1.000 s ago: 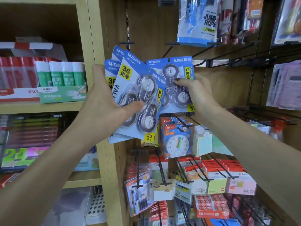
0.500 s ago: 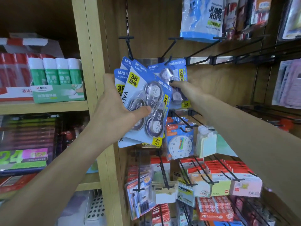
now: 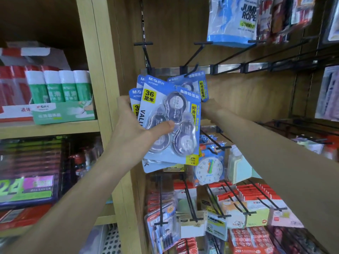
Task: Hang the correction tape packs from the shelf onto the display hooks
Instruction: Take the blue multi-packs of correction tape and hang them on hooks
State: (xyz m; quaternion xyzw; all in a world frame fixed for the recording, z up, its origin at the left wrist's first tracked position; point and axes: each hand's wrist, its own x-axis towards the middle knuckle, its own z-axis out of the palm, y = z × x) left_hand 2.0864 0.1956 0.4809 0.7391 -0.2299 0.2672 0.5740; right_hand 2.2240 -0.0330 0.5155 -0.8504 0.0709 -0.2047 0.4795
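A wooden shop shelf [image 3: 102,74] adjoins a panel of black display hooks [image 3: 190,68]. Left hand [image 3: 135,125] fingers clamp 3 fanned correction tape packs [image 3: 172,121]; right hand [image 3: 211,107], grip hidden, holds 1 pack [image 3: 197,85] at a hook.

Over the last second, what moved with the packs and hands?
The right hand carried its single correction tape pack up and away toward the display hook; the pack's top now sits at the hook tip, and whether it is threaded cannot be told. The left hand kept its grip on the fanned stack of packs. Shelf goods unchanged.
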